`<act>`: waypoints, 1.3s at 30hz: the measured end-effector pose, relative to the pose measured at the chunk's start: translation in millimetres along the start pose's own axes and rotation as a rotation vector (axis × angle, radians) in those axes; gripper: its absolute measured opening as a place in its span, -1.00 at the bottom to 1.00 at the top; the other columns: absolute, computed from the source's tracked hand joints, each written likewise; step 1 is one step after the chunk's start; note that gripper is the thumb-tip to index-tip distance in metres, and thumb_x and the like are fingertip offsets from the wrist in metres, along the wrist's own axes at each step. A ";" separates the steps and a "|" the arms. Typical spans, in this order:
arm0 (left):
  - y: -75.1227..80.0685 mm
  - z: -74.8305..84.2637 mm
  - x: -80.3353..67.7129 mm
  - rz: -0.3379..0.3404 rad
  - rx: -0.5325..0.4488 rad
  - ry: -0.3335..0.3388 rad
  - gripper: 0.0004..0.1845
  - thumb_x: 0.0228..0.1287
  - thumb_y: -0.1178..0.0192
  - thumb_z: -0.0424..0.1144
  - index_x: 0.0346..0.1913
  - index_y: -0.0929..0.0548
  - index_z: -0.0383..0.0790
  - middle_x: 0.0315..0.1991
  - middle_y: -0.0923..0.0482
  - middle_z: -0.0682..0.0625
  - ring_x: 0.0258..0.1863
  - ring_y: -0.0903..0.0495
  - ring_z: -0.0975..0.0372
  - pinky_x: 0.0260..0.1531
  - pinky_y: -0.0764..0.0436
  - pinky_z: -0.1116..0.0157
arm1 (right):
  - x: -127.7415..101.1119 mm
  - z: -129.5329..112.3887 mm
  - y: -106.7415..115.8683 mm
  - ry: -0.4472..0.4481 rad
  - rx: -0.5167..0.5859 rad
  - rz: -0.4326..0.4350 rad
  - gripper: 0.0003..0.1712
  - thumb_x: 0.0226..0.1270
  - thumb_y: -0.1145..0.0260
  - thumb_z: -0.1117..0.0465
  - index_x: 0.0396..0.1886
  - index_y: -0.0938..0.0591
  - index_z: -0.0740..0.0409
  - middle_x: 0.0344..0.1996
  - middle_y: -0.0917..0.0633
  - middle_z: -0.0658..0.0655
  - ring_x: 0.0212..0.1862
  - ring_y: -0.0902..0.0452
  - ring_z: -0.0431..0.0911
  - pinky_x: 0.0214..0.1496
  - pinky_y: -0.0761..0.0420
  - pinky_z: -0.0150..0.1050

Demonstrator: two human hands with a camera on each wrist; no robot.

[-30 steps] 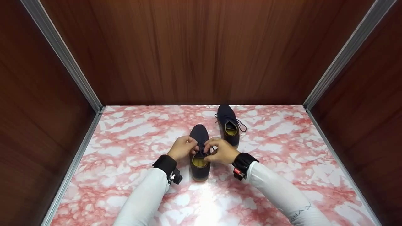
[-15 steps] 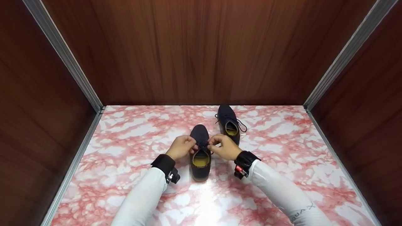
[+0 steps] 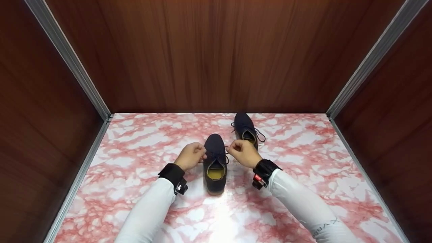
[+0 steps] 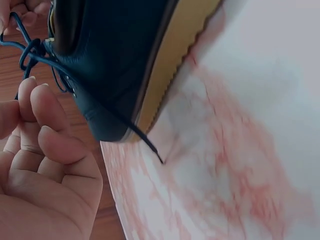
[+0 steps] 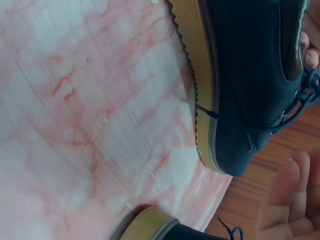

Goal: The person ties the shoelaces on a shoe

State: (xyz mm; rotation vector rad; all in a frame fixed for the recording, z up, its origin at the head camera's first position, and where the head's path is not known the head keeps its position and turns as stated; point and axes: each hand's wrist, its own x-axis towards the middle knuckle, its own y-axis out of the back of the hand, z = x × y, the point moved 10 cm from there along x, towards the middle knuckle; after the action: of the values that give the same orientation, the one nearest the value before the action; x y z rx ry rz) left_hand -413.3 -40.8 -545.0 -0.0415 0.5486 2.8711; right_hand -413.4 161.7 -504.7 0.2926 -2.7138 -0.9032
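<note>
A dark navy shoe (image 3: 215, 162) with a tan sole and yellow lining stands on the pink marbled tabletop (image 3: 135, 162), toe pointing away. My left hand (image 3: 194, 155) is at its left side with fingers curled, pinching a dark shoelace (image 4: 35, 50). At the shoe's right side my right hand (image 3: 239, 151) pinches the other lace strand. The lace runs taut between both hands across the shoe's throat. The left wrist view shows that shoe's side (image 4: 115, 65) and a loose lace end (image 4: 150, 145) on the table. The right wrist view shows the shoe (image 5: 250, 75) and its knotted lace (image 5: 302, 97).
A second navy shoe (image 3: 246, 130) with loose laces stands behind and to the right, close to my right hand; its sole (image 5: 150, 225) shows in the right wrist view. Dark wooden walls with metal corner rails (image 3: 67, 57) enclose the table on three sides.
Both hands have moved from over the shoe's opening out to its two sides and slightly away from me, drawing the lace strands apart.
</note>
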 end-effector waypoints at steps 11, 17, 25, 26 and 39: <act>21.3 -4.9 -4.4 0.031 0.218 -0.001 -0.86 0.56 -0.09 -0.32 -0.22 -0.60 -0.25 -0.32 -0.71 -0.14 -0.42 -0.69 0.11 -0.44 -0.52 0.39 | -0.6 2.5 17.7 -0.056 -0.083 0.091 -0.74 0.34 -0.44 0.20 -0.57 -0.64 0.05 -0.67 -0.45 -0.17 -0.52 -0.36 -0.24 -0.37 -0.35 -0.35; 25.3 -9.5 -7.6 0.014 0.304 -0.003 -0.86 0.57 -0.11 -0.32 -0.24 -0.58 -0.25 -0.37 -0.65 -0.07 -0.50 -0.54 0.26 -0.49 -0.47 0.37 | -1.3 4.8 22.2 -0.063 -0.145 0.110 -0.72 0.32 -0.40 0.21 -0.60 -0.60 0.05 -0.68 -0.43 -0.16 -0.50 -0.39 -0.19 -0.34 -0.37 -0.28; 29.2 -14.8 -10.1 0.012 0.462 -0.016 -0.86 0.55 -0.14 -0.28 -0.23 -0.60 -0.24 -0.41 -0.63 0.02 -0.42 -0.53 0.24 -0.28 -0.47 0.30 | -3.2 11.8 24.3 -0.078 -0.230 0.125 -0.75 0.25 -0.35 0.27 -0.63 -0.57 0.07 -0.66 -0.49 -0.08 -0.45 -0.47 -0.08 -0.31 -0.43 -0.24; 30.0 -15.1 -10.4 0.010 0.472 -0.013 -0.86 0.54 -0.15 -0.28 -0.23 -0.61 -0.24 -0.42 -0.63 0.02 -0.42 -0.53 0.23 -0.28 -0.47 0.29 | -3.5 12.9 24.5 -0.079 -0.236 0.123 -0.75 0.25 -0.35 0.27 -0.62 -0.57 0.08 -0.65 -0.51 -0.06 -0.44 -0.49 -0.06 -0.31 -0.44 -0.23; 33.2 -22.2 -9.6 0.057 0.392 0.009 -0.86 0.47 -0.13 -0.30 -0.31 -0.61 -0.15 -0.33 -0.70 -0.01 -0.36 -0.57 0.22 -0.19 -0.54 0.26 | -7.0 29.4 28.1 -0.176 -0.164 0.130 -0.84 0.18 -0.33 0.26 -0.59 -0.65 0.04 -0.65 -0.58 -0.06 -0.47 -0.54 -0.12 -0.30 -0.51 -0.30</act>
State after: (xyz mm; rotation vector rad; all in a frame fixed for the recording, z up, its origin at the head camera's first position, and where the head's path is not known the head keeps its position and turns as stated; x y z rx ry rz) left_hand -411.5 -81.1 -553.1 0.0249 1.1169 2.7615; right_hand -418.9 202.1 -511.5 0.0033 -2.7539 -1.1536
